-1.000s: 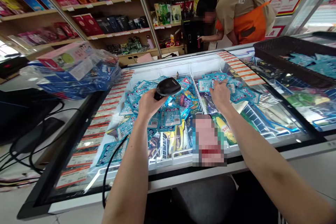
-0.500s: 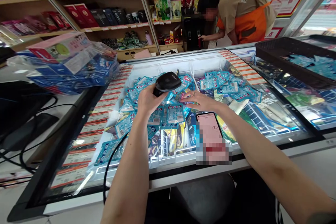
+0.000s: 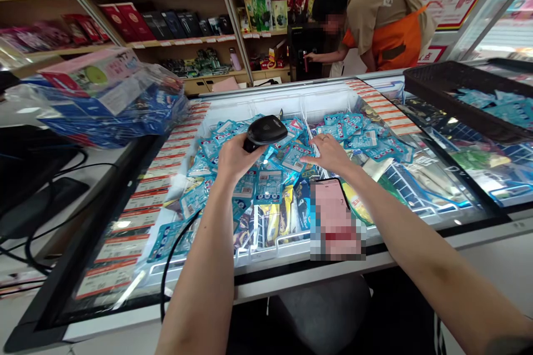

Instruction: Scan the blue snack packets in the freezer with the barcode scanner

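Observation:
My left hand [image 3: 236, 156] is closed around the handle of a black barcode scanner [image 3: 266, 130], whose head points away over the freezer. A black cable runs down beside my left forearm. My right hand [image 3: 331, 154] wears a ring and has its fingers apart. Its thumb is at the right edge of a small blue packet [image 3: 296, 157]; whether they touch I cannot tell. Another blue packet [image 3: 268, 184] with a barcode lies flat below the scanner, among many similar ones. A phone [image 3: 332, 205] with a pink screen, partly blurred, lies below my right hand.
The glass-topped freezer [image 3: 316, 277] has a wire divider and more blue packets [image 3: 362, 133] to the right. A dark basket [image 3: 466, 94] stands far right. Wrapped boxes [image 3: 112, 100] sit at left. Across the freezer, a person in an orange apron [image 3: 395, 39] bends near shelves.
My right hand has drawn back to the right, uncovering a blue packet by its thumb. The flat packet below the scanner has shifted slightly left. The scanner stays nearly still.

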Motion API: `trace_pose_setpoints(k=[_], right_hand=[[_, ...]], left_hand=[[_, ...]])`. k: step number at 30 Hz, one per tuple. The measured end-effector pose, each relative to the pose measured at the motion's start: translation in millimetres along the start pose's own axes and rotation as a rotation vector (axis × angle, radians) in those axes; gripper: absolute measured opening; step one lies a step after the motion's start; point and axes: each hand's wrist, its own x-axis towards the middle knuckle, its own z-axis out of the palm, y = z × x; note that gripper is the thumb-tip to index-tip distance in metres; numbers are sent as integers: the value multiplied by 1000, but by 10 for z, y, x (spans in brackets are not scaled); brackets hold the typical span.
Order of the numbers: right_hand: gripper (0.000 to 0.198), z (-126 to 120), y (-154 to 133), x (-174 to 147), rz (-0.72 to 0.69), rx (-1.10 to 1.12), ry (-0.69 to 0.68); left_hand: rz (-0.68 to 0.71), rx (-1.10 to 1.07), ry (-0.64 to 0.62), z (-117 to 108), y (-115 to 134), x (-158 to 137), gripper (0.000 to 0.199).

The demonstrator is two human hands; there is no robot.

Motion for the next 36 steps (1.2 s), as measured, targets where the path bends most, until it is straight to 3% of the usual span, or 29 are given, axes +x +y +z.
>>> trace_pose_setpoints(k=[3,9,16,26,36], right_hand=[[50,26,-8,19,8,29,-11],[24,12,157,36,310,279,45],[24,-28,413,41,592,842,250],[24,8,425,73,598,886,375],[27,32,445,52,587,798,358]], left_hand=[[13,16,-25,-5,7,-1,45],[32,39,-39,-3,10,-9,44],[36,11,-100,-14,46,-31,46],[68,47,-206,12,143,-53,44],[84,87,-233,46,193,-55,41]])
